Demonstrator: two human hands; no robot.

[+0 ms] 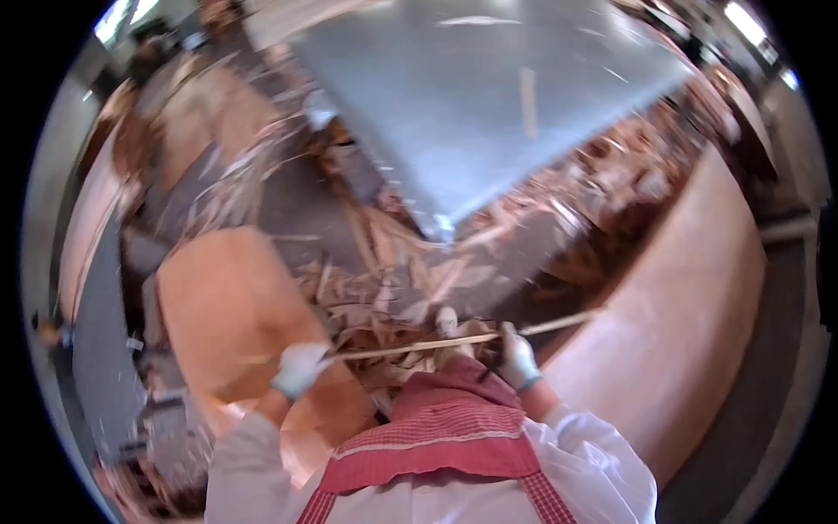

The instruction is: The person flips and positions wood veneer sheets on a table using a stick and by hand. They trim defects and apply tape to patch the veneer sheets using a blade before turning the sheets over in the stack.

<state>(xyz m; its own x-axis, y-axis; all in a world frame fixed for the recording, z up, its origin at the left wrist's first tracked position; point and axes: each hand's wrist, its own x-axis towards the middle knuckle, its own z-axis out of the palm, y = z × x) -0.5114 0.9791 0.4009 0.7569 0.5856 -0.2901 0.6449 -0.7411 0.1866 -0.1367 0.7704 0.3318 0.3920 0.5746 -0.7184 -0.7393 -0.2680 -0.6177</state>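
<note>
A long, thin, pale strip of wood veneer (419,347) runs across in front of my apron, nearly level, its right end a little higher. My left hand (303,367), in a whitish glove, is closed around the strip near its left part. Gloved too, my right hand (518,356) is closed on it further right, and the strip sticks out past both hands. A small dark object (487,375) shows beside my right hand; blur hides what it is and whether the hand holds it.
A grey metal-topped table (489,96) stands ahead, one corner pointing towards me. Large curved veneer sheets stand at my left (236,306) and right (672,341). Torn veneer scraps (602,175) litter the floor below and beside the table. My shoe (447,321) is among scraps.
</note>
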